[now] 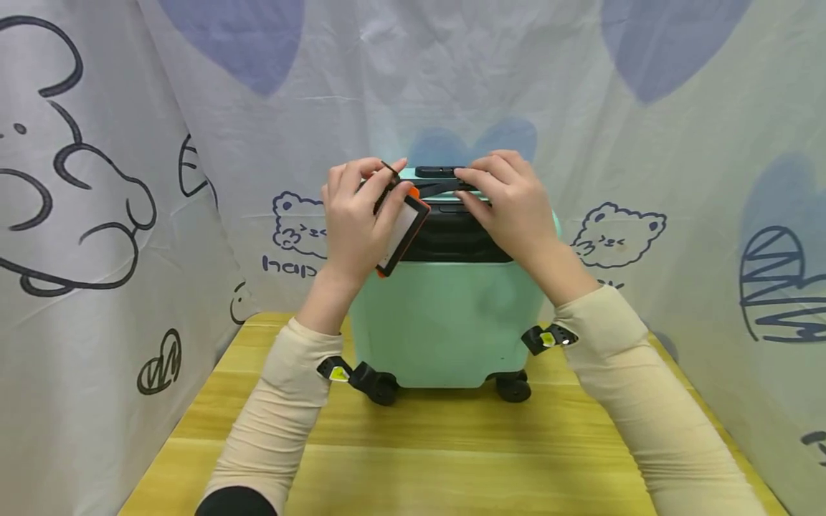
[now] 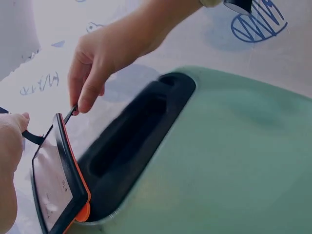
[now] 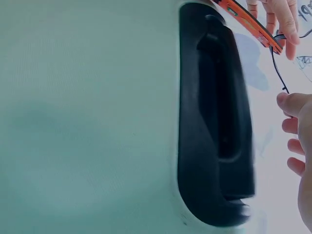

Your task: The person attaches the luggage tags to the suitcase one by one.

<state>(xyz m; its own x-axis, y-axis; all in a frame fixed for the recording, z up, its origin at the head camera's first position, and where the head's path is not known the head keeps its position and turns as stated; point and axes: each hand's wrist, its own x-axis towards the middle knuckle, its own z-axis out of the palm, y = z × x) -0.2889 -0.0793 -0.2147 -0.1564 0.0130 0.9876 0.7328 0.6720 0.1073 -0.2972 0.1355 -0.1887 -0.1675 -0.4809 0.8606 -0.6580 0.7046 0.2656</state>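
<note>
"Wrinkled cream sleeves (image 1: pixel 279 401) lie nearest; what's gripped?"

"Left hand (image 1: pixel 356 215) and right hand (image 1: pixel 514 202) each pinch a black strap (image 1: pixel 440 188); the tag (image 1: pixel 411 233) slants below the left grip."

"Anything inside?"

"A white card (image 1: pixel 396 235), framed in black and orange."

"Beyond both grips?"

"A smooth mint suitcase (image 1: pixel 445 315) with a dark recessed panel (image 1: pixel 457 240), on a wood-grained table (image 1: pixel 445 459)."

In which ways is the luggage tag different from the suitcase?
Size: the luggage tag is much smaller than the suitcase.
Colour: the luggage tag has a pale face with black and orange edging; the suitcase is mostly mint green.
Pose: the luggage tag is tilted, while the suitcase stands upright on its wheels.
Both have black parts.
</note>
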